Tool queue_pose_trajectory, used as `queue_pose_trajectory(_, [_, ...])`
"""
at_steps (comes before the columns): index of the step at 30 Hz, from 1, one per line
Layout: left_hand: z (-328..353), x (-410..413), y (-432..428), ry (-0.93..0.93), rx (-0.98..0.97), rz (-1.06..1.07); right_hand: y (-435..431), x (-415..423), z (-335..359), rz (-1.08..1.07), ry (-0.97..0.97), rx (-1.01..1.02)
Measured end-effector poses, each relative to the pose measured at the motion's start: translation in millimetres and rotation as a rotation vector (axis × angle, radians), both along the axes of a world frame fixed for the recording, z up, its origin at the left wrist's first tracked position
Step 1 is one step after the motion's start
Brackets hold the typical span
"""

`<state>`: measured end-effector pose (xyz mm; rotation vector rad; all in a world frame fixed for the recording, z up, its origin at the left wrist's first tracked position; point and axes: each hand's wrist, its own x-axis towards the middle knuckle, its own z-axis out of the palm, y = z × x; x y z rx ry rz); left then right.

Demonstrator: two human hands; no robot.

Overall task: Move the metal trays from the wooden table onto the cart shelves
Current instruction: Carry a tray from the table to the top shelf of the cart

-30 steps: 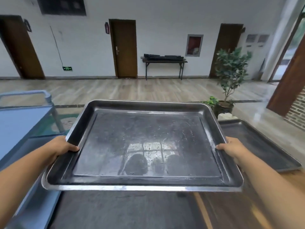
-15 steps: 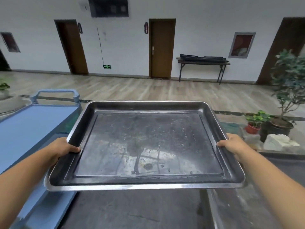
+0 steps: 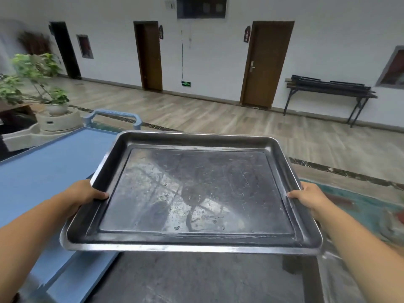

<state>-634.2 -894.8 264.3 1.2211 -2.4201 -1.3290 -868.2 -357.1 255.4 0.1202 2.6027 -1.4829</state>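
Note:
I hold a large scratched metal tray (image 3: 194, 193) level in the air in front of me. My left hand (image 3: 84, 194) grips its left rim with the thumb over the edge. My right hand (image 3: 307, 199) grips the right rim the same way. The blue cart (image 3: 50, 171) stands at the left, its top shelf bare and its blue handle (image 3: 112, 117) at the far end. The tray's left part hangs over the cart's right edge. Below the held tray lies another dark metal tray (image 3: 196, 278), at the bottom of the view.
Potted plants (image 3: 37, 77) and a white stone base stand at the far left behind the cart. A dark side table (image 3: 330, 92) stands against the far wall at the right. Wooden floor and a green rug (image 3: 360, 208) lie beyond the tray.
My view has swung left with the tray in both hands. The cart's top shelf now fills more of the left side, and the tray on the wooden table at the right has left the view.

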Motion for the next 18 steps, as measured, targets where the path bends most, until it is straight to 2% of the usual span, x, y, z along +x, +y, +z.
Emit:
queue_pose_trajectory(10, [-23,-76,-156,0.001,0.044,0.173,-204,-158,-3,0.167,0.043,0.028])
queue_pose_trajectory(18, [-25,-76,-247,-0.008,0.062,0.353,-360,-237,-6,0.354,0.011,0.051])
